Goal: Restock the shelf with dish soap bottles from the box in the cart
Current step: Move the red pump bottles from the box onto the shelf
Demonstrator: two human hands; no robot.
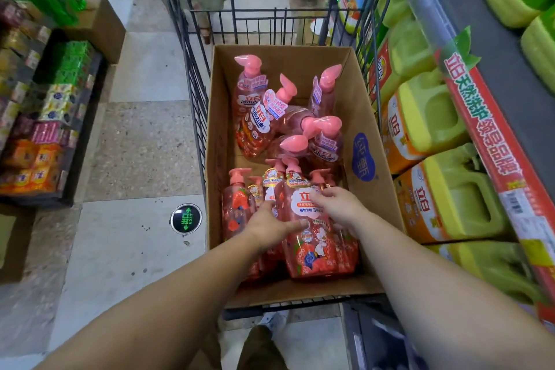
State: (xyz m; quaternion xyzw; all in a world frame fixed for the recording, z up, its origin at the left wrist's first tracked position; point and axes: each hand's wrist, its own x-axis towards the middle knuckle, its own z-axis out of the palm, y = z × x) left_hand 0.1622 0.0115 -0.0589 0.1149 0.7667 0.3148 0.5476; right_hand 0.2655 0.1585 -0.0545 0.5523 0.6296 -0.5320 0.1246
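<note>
A brown cardboard box (365, 117) sits in a black wire cart (192, 75). Several pink pump bottles of dish soap lie in it. One large pink bottle (312, 237) with a white label stands at the near end, and both my hands are on it. My left hand (270, 224) grips its left side, thumb across the front. My right hand (338, 204) holds its right shoulder, fingers on the label. More upright pink bottles (237, 207) stand to the left. Loose bottles (264, 126) lie tilted at the far end.
The shelf (486, 141) on the right carries a red price strip and several yellow-green jugs (450, 198). Soap packs (45, 135) fill a low rack on the left. A cardboard box (102, 24) stands on the floor beyond. A round exit marker (185, 218) is set in the floor.
</note>
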